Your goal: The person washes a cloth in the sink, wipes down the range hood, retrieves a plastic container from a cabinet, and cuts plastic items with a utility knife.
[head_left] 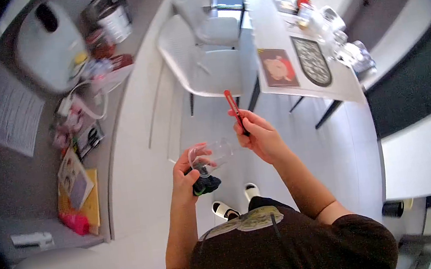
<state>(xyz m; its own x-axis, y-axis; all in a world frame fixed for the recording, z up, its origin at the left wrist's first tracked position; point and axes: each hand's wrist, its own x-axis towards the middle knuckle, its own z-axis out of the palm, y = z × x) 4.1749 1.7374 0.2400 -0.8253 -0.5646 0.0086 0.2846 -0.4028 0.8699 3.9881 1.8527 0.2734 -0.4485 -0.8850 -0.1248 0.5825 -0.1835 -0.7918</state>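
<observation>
My left hand (187,177) is wrapped round a clear plastic cup (213,155), which is tilted with its far end toward my other hand. A dark bundle (206,184) with a bit of green hangs just below the cup, against the same hand; what it is I cannot make out. My right hand (257,133) grips a slim red and black tool (233,106), its red end pointing up and away. The two hands are apart, in front of my body above the floor.
White chairs (210,72) stand ahead, beside a long table (325,97) bearing placemats, bags and jars. To the left, a shelf (93,239) holds papers, scissors, a pink item and containers. A white surface (428,155) is at the right.
</observation>
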